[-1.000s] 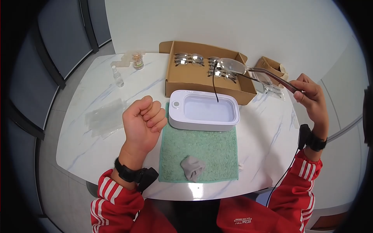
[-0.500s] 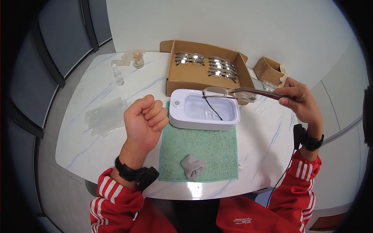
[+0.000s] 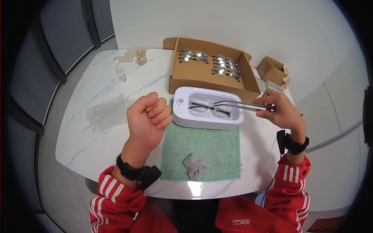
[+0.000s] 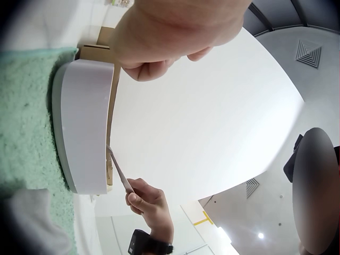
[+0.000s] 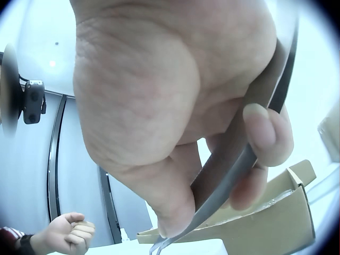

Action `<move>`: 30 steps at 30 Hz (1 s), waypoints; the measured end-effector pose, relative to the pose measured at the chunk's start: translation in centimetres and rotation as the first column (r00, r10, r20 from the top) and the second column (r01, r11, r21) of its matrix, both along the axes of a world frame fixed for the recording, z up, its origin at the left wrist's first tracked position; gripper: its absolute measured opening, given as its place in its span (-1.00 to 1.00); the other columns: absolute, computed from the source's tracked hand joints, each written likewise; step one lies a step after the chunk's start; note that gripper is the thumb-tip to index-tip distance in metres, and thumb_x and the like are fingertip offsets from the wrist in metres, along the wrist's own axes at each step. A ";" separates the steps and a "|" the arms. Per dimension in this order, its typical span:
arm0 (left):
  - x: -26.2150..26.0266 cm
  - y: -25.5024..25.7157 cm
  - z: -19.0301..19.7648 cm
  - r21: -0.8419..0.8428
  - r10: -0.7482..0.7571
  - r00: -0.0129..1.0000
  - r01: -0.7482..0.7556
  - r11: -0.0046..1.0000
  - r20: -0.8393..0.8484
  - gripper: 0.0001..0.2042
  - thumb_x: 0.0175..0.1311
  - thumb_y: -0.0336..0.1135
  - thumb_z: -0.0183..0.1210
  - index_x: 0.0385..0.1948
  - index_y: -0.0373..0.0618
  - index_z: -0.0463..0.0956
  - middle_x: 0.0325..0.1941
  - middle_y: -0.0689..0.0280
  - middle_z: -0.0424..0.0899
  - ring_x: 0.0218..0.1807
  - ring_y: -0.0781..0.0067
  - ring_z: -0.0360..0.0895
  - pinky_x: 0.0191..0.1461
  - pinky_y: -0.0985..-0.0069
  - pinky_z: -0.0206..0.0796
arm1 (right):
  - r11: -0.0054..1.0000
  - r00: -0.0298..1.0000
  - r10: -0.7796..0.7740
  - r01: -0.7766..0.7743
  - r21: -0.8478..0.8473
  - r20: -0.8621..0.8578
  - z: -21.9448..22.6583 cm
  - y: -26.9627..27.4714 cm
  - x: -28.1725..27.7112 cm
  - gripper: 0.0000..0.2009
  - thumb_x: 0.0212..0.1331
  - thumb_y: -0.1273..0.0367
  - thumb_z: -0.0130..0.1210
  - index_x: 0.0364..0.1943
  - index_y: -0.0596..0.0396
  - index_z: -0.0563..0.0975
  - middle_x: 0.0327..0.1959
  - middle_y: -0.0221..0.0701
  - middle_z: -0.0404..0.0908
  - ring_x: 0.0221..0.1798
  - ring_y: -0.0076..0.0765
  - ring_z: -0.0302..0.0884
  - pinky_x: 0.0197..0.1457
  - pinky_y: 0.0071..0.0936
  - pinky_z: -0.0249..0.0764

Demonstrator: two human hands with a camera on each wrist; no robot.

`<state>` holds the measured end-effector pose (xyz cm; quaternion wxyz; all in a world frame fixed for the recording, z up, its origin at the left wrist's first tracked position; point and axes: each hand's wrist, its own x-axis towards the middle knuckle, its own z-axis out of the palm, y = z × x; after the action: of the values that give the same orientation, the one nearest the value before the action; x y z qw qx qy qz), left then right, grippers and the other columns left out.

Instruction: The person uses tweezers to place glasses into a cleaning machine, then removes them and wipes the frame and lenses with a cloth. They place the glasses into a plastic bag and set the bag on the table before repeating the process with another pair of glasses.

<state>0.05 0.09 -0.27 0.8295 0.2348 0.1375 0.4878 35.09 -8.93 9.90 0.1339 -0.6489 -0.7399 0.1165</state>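
My right hand (image 3: pixel 276 110) pinches long metal tweezers (image 5: pixel 222 159) between thumb and fingers. Their tips reach over the basin of a white oblong cleaner (image 3: pixel 206 121), right at a pair of glasses (image 3: pixel 220 111) lying inside it. The glasses have clear lenses and dark temples. In the left wrist view the tweezers slant over the cleaner's rim. To the left of the cleaner, my left hand (image 3: pixel 148 121) is held up as a fist with nothing in it. A green towel (image 3: pixel 210 141) lies under and in front of the cleaner, with a crumpled grey cloth (image 3: pixel 195 166) on it.
Behind the cleaner an open cardboard box (image 3: pixel 190 83) holds two rows of glasses (image 3: pixel 226 66). A smaller cardboard box (image 3: pixel 273 72) stands at the back right. On the left are a spray bottle (image 3: pixel 121 73), a jar (image 3: pixel 142 58) and clear plastic bags (image 3: pixel 107 113).
My right hand has moved left and down, carrying the glasses by the tweezers from above the cardboard box into the cleaner's basin. The left hand keeps its fist in about the same place.
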 end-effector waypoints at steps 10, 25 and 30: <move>0.2 0.1 0.0 -0.019 0.011 0.999 -0.012 1.000 -0.038 -0.69 0.37 -0.30 -0.07 -0.63 0.09 0.09 -0.65 0.51 0.05 -0.62 0.62 -0.05 -0.57 0.57 -0.13 | 0.930 0.607 -0.126 0.347 0.120 -0.784 -3.9 -1.1 1.5 -0.75 0.40 0.34 0.15 0.06 0.14 0.49 -0.34 -0.41 0.64 -0.52 -0.78 0.33 -0.59 -0.76 0.09; 0.6 0.1 -0.5 -0.101 -0.040 0.996 0.048 0.994 0.076 -0.72 0.37 -0.30 -0.06 -0.59 0.02 0.13 -0.62 0.46 0.09 -0.60 0.57 0.01 -0.54 0.55 -0.07 | 0.888 -0.020 -0.238 0.402 -0.225 -0.971 -10.6 -0.4 -1.1 -0.77 0.54 0.18 -0.09 -0.04 0.05 0.39 -0.34 -0.30 0.61 -0.68 -0.53 0.39 -0.71 -0.59 0.32; 0.8 0.1 -0.7 -0.111 -0.055 0.997 0.061 0.992 0.058 -0.72 0.37 -0.31 -0.06 -0.59 0.01 0.14 -0.62 0.46 0.09 -0.60 0.58 0.02 -0.54 0.55 -0.07 | 0.917 -0.037 -0.281 0.283 -0.280 -0.959 -10.4 -0.7 -2.4 -0.75 0.54 0.18 -0.08 0.00 0.06 0.38 -0.41 -0.29 0.60 -0.71 -0.60 0.32 -0.77 -0.63 0.20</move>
<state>0.89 0.21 -0.94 0.8588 0.1780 0.1353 0.4610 32.64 -9.63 -0.54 0.6281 -0.5202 -0.2889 0.5013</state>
